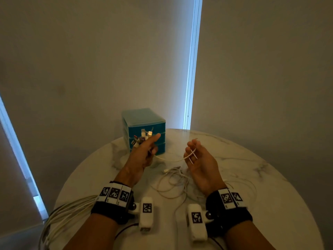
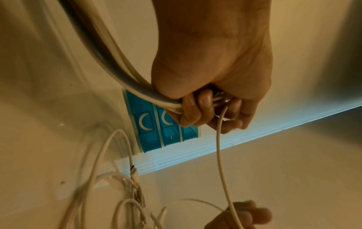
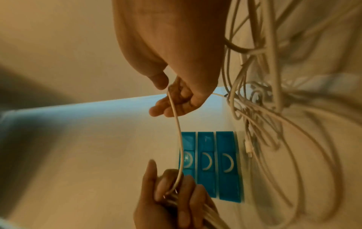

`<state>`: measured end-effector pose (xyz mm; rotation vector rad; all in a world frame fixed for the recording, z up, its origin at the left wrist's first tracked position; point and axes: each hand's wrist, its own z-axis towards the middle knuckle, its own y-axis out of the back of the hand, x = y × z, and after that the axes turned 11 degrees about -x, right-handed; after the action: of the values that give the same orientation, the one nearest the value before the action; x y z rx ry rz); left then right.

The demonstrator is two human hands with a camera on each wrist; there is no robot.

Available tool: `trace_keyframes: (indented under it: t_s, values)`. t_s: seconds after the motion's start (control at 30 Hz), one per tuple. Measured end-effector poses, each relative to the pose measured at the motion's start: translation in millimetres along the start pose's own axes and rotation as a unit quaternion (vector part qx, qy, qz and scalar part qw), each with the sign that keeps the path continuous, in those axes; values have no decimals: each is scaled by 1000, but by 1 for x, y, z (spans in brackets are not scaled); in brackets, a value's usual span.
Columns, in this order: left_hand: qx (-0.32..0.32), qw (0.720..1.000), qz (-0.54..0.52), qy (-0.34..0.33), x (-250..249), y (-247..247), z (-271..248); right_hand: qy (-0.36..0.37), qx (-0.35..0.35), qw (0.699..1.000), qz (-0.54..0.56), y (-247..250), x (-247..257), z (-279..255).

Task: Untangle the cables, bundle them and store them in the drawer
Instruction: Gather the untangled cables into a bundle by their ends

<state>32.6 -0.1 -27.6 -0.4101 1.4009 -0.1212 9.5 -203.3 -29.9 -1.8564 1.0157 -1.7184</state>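
My left hand (image 1: 146, 150) grips a bundle of white cables (image 2: 109, 62) above the table; several plugs (image 1: 143, 136) stick up out of the fist. One thin white cable (image 1: 171, 160) sags from that fist across to my right hand (image 1: 195, 154), which is raised palm-up and pinches the cable (image 3: 179, 131) between thumb and curled fingers. A loose tangle of white cables (image 1: 173, 181) lies on the table between my wrists. Behind my left hand stands the blue three-drawer unit (image 1: 144, 123), all three drawers shut (image 3: 215, 162).
The round white marble table (image 1: 252, 168) ends close to the wall behind the drawer unit. Long loops of the held bundle (image 1: 66, 212) hang over the table's left edge. More cable (image 1: 246, 184) trails to the right of my right wrist.
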Motion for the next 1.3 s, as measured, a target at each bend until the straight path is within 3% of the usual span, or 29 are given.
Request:
trace_keyframes:
  t_s: [0.1,0.2,0.27,0.33,0.53,0.63,0.73,0.83,0.9,1.0,1.1,1.2,1.3]
  values:
    - [-9,996,81,27,2,-5,-5,62,90,981,-162,-6,-8,-10]
    - [0,992,122,13,-5,-9,-14,73,206,917,-333,-13,-20,-24]
    - [9,992,120,-26,-10,-7,-14,63,233,892,-381,-14,-25,-27]
    - [17,994,101,-47,-13,-1,-12,57,219,895,-385,-14,-25,-27]
    - [26,996,73,-47,-12,1,-12,-3,163,942,-293,-10,-17,-23]
    - [20,992,107,-57,-9,6,-4,-55,115,987,-98,-7,-8,-16]
    - [89,978,181,-51,-6,9,-7,-92,46,988,115,4,10,-3]
    - [173,934,311,-14,0,4,-15,-58,32,985,161,7,17,2]
    - [174,925,338,-23,4,0,-15,-27,50,993,108,2,17,-1]
    - [124,960,251,-23,2,1,-11,8,128,990,-50,-7,11,-13]
    - [93,980,175,0,-3,3,-8,-18,216,945,-246,-16,-2,-27]
    - [100,981,167,4,-4,4,-6,-28,243,884,-398,-19,-12,-33]
    - [82,987,140,-23,-8,3,-8,-10,217,880,-423,-17,-15,-32]
